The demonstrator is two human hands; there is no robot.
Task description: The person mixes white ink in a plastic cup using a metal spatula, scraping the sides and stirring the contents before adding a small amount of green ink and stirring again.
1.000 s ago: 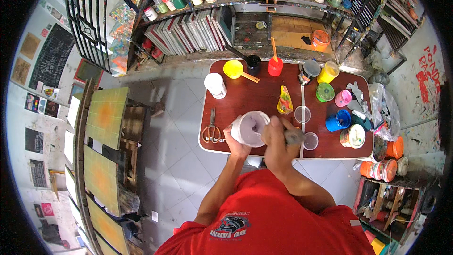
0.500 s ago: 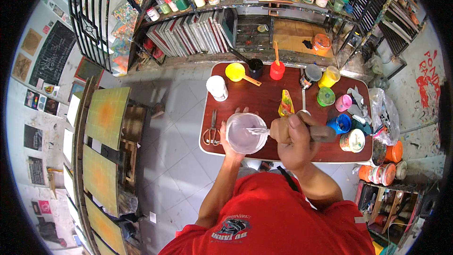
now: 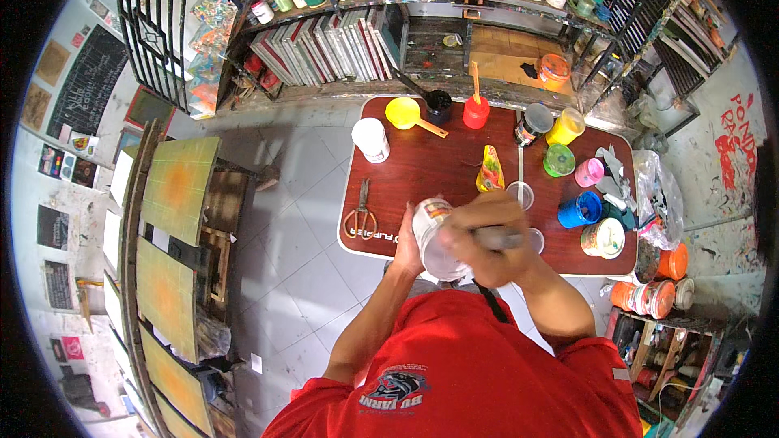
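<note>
Likely stirring or scraping: left hand (image 3: 411, 245) cups tilted tub (image 3: 428, 231); right hand (image 3: 479, 217), at tub's 3 o'clock, clenches tool (image 3: 498, 237). Next presumably needs steadying.

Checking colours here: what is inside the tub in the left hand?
The tub, tilted, shows something pale lilac at its mouth. The right hand and the tub's own wall cover the rest, so depth cannot be told.

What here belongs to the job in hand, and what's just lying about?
Job in hand:
- tilted white tub, held by the left hand
- blurred grey tool handle, in the right hand

Untouched, so seemingly just lying about:
- scissors on the table
- blue tub
- pink tub
- clear plastic bag
- stacked frames
</note>
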